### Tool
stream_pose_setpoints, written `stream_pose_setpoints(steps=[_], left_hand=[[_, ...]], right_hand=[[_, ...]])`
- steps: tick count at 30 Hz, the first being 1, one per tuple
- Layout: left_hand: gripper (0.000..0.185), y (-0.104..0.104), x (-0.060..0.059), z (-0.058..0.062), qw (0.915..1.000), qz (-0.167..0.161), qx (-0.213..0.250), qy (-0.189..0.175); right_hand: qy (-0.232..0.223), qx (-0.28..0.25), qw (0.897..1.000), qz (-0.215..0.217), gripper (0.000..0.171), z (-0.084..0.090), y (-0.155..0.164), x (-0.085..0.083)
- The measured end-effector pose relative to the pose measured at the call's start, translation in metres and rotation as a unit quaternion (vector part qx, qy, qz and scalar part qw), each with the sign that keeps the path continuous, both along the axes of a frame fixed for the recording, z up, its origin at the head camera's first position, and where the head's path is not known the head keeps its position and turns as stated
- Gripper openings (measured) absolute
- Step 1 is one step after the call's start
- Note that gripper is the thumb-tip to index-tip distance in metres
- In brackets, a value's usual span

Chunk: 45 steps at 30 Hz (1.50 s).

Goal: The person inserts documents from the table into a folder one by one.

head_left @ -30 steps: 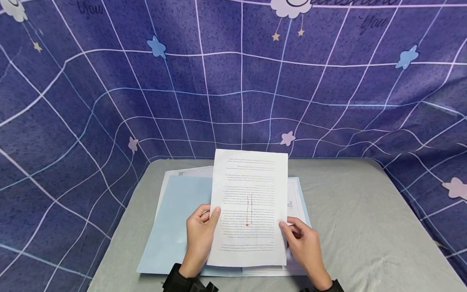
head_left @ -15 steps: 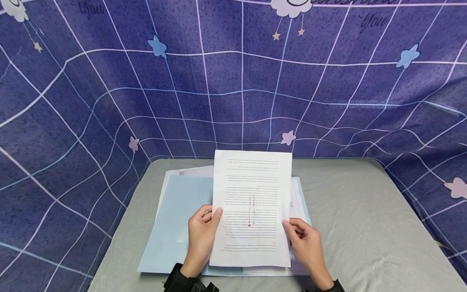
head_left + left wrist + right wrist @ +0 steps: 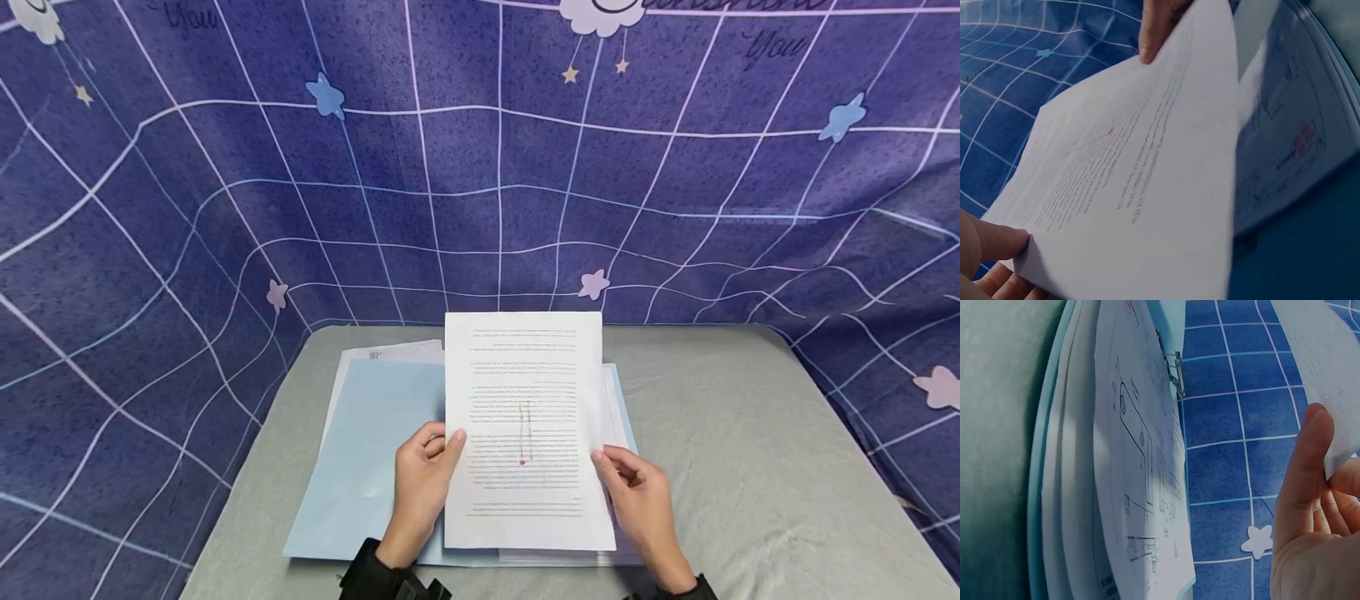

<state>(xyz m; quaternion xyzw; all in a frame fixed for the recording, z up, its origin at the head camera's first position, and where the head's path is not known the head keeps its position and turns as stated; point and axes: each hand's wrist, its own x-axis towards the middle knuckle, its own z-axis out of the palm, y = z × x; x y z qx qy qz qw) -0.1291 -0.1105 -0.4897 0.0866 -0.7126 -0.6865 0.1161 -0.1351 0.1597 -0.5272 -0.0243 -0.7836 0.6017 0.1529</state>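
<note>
A white printed sheet of paper [image 3: 525, 492] with red marks near its middle is held up in front of the body. My left hand [image 3: 423, 475] pinches its left edge between thumb and fingers. On the opposite edge, slightly lower, my right hand [image 3: 639, 498] pinches the sheet the same way. Beneath it lies an open light-blue folder [image 3: 360, 467], partly hidden by the sheet. In the right wrist view, a stack of printed papers [image 3: 1141, 456] with line drawings fills the folder's right side, beside a metal clip [image 3: 1175, 374]. A red stamp [image 3: 1304, 140] shows in the left wrist view.
White papers [image 3: 356, 357] stick out behind the folder's left cover. A grey cloth covers the table [image 3: 750, 467]. Behind and at both sides hangs a blue-purple grid curtain [image 3: 465, 217] with stars and clouds.
Both hands have shifted the sheet slightly to the right, and it now stands straighter. The grips on its edges stay the same. The folder has not moved.
</note>
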Motion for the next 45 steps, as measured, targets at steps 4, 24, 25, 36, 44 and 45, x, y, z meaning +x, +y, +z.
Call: stream_pose_setpoints(steps=[4, 24, 25, 36, 44, 45], left_hand=[[0.013, -0.001, 0.0, -0.006, 0.9978, 0.001, -0.063, 0.021], [0.038, 0.005, 0.024, -0.043, 0.8836, -0.164, -0.437, 0.036], [0.041, 0.005, 0.026, -0.044, 0.8798, -0.174, -0.441, 0.029], [0.057, 0.006, 0.037, -0.058, 0.8512, -0.229, -0.472, 0.012], [0.054, 0.009, 0.04, -0.063, 0.828, -0.232, -0.511, 0.01], [0.054, 0.009, 0.04, -0.063, 0.8271, -0.23, -0.513, 0.01]], right_hand=[[-0.012, -0.005, 1.0, -0.008, 0.01, 0.0, 0.007, -0.002], [-0.065, 0.056, 0.992, -0.09, 0.024, 0.009, 0.07, -0.005], [-0.068, 0.056, 0.992, -0.094, 0.024, 0.008, 0.073, -0.005], [-0.107, 0.049, 0.984, -0.132, 0.028, -0.001, 0.101, 0.002], [-0.13, 0.027, 0.979, -0.155, 0.031, -0.007, 0.117, 0.01], [-0.132, 0.027, 0.978, -0.158, 0.031, -0.008, 0.118, 0.01]])
